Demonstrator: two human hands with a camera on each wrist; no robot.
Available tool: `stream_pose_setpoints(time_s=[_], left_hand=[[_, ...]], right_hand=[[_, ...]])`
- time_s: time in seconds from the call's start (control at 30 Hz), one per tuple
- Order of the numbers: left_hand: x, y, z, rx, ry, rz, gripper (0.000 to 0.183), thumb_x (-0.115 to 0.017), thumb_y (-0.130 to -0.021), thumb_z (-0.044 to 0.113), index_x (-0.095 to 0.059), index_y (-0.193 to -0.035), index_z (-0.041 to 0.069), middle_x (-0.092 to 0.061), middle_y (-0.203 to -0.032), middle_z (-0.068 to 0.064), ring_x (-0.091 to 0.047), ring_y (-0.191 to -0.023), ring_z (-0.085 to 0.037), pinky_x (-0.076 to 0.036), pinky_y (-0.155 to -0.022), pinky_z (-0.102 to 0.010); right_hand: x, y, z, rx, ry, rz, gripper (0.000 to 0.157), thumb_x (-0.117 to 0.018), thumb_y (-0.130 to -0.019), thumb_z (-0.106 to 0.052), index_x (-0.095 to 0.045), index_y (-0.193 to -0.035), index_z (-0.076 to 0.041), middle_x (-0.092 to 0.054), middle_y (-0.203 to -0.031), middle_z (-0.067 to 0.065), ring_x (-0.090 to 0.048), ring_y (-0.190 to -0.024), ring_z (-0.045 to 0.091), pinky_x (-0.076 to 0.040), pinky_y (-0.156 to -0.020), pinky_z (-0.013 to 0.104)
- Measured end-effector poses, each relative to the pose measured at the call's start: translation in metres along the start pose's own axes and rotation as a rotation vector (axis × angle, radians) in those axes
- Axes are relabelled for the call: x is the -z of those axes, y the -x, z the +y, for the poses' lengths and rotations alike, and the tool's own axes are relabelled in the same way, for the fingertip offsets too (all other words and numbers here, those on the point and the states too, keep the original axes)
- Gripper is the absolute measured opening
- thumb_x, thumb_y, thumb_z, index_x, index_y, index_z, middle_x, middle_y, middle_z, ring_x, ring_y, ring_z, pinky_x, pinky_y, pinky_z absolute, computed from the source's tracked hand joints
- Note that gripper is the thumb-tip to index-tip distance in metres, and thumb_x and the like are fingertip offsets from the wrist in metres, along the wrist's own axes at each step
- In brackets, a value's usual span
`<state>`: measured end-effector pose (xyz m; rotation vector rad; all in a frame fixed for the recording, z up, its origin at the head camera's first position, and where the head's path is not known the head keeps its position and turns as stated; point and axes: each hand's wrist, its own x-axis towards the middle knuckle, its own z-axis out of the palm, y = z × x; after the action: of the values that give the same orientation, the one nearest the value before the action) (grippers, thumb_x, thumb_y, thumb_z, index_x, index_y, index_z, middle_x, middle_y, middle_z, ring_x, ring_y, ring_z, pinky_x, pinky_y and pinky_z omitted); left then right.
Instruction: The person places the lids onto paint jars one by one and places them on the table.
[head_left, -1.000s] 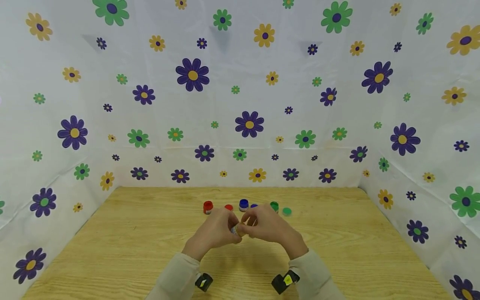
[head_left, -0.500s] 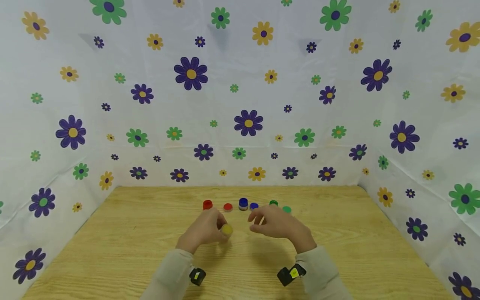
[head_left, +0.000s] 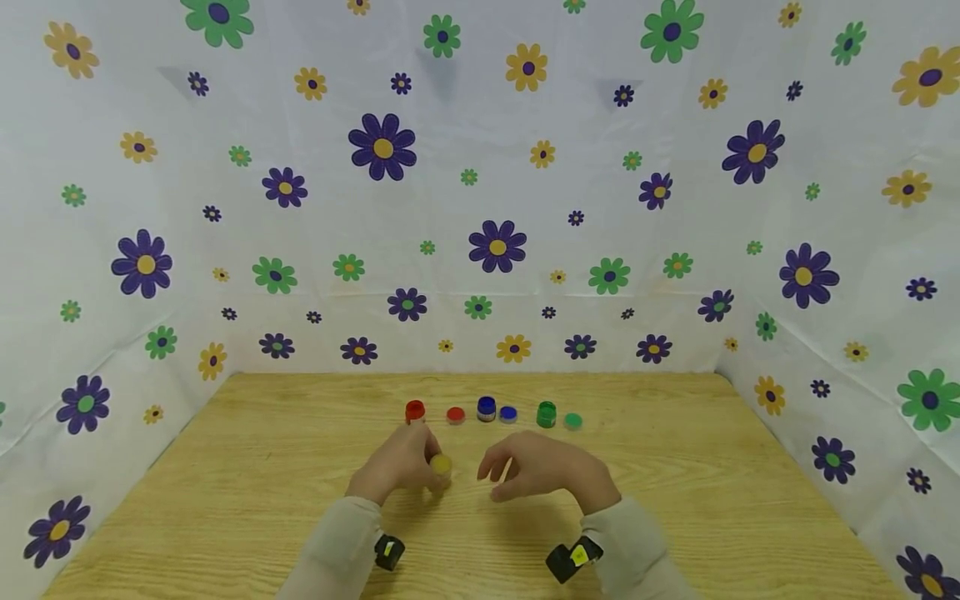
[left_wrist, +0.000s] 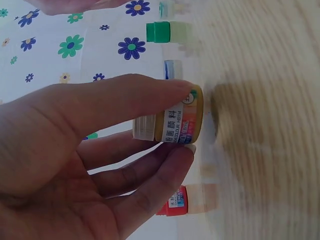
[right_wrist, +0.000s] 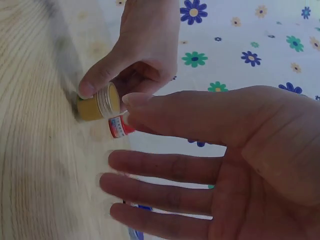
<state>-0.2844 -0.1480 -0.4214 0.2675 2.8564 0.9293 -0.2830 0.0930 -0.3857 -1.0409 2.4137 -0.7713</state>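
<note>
A small yellow paint jar [head_left: 441, 467] is pinched between the thumb and fingers of my left hand [head_left: 397, 462], low over the wooden table. In the left wrist view, the paint jar [left_wrist: 192, 125] shows a printed label and a clear ribbed part at its top end. The right wrist view gives the jar's [right_wrist: 90, 109] yellow top, which looks like a cap in place. Whether its base touches the wood I cannot tell. My right hand [head_left: 543, 467] hovers to the right of it, fingers loosely bent and holding nothing.
Behind the hands stand a red jar [head_left: 415, 410], a blue jar [head_left: 487, 408] and a green jar [head_left: 547, 414]. Beside each lies its lid: red [head_left: 455, 415], blue [head_left: 508, 414], green [head_left: 573, 421]. A flowered white cloth [head_left: 480, 200] borders the table [head_left: 262, 483].
Both hands were together at the yellow jar a second ago. The right hand has let go and moved away to the right; the left has carried the jar left and lower.
</note>
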Motion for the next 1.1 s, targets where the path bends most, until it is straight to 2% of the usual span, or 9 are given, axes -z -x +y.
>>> stream_pose_setpoints(time_s=[0.17,0.4,0.6,0.8,1.0,1.1], left_hand=[[-0.001,0.001,0.0,0.002,-0.012,-0.006,0.028,-0.091,-0.07,0.004,-0.074,-0.092,0.002,-0.071,-0.088,-0.005,-0.06,-0.077,-0.017,-0.057,-0.075,-0.036],[-0.002,0.001,0.0,0.009,0.001,-0.016,0.029,-0.091,-0.069,0.003,-0.074,-0.092,0.002,-0.07,-0.089,-0.005,-0.059,-0.077,-0.017,-0.056,-0.075,-0.035],[-0.001,0.001,0.0,0.011,-0.009,-0.013,0.03,-0.091,-0.068,0.002,-0.074,-0.092,0.001,-0.07,-0.089,-0.006,-0.059,-0.077,-0.017,-0.056,-0.074,-0.035],[0.001,0.0,-0.001,0.026,-0.023,-0.043,0.043,-0.092,-0.07,0.008,-0.072,-0.106,0.0,-0.071,-0.098,-0.01,-0.066,-0.087,-0.022,-0.059,-0.084,-0.044],[0.013,0.002,-0.004,0.051,-0.035,-0.052,0.054,-0.096,-0.07,0.022,-0.073,-0.114,0.003,-0.072,-0.106,-0.009,-0.067,-0.095,-0.023,-0.058,-0.089,-0.048],[0.024,0.002,-0.009,0.054,-0.012,-0.021,0.053,-0.095,-0.07,0.019,-0.073,-0.115,-0.001,-0.073,-0.108,-0.011,-0.068,-0.098,-0.025,-0.058,-0.091,-0.048]], right_hand=[[-0.004,-0.005,0.001,0.019,-0.007,-0.001,0.024,-0.074,-0.094,-0.012,-0.074,-0.117,-0.006,-0.075,-0.117,0.013,-0.073,-0.099,0.022,-0.057,-0.081,0.023],[-0.005,-0.005,0.001,-0.013,0.002,0.003,0.024,-0.075,-0.094,-0.014,-0.073,-0.118,-0.008,-0.075,-0.116,0.012,-0.073,-0.098,0.021,-0.056,-0.081,0.023],[-0.004,-0.005,0.0,-0.006,0.007,0.009,0.024,-0.074,-0.094,-0.013,-0.073,-0.118,-0.007,-0.074,-0.115,0.013,-0.073,-0.097,0.023,-0.057,-0.081,0.024],[-0.004,-0.005,0.002,0.008,0.04,0.036,0.024,-0.075,-0.094,-0.013,-0.073,-0.117,-0.006,-0.075,-0.113,0.013,-0.073,-0.096,0.022,-0.057,-0.081,0.024],[-0.003,-0.006,0.005,0.0,0.04,0.063,0.023,-0.075,-0.094,-0.013,-0.073,-0.116,-0.007,-0.075,-0.111,0.012,-0.072,-0.095,0.021,-0.056,-0.08,0.023],[-0.002,-0.006,0.006,0.005,0.049,0.073,0.023,-0.075,-0.094,-0.014,-0.073,-0.115,-0.007,-0.076,-0.11,0.011,-0.072,-0.094,0.02,-0.056,-0.079,0.022]])
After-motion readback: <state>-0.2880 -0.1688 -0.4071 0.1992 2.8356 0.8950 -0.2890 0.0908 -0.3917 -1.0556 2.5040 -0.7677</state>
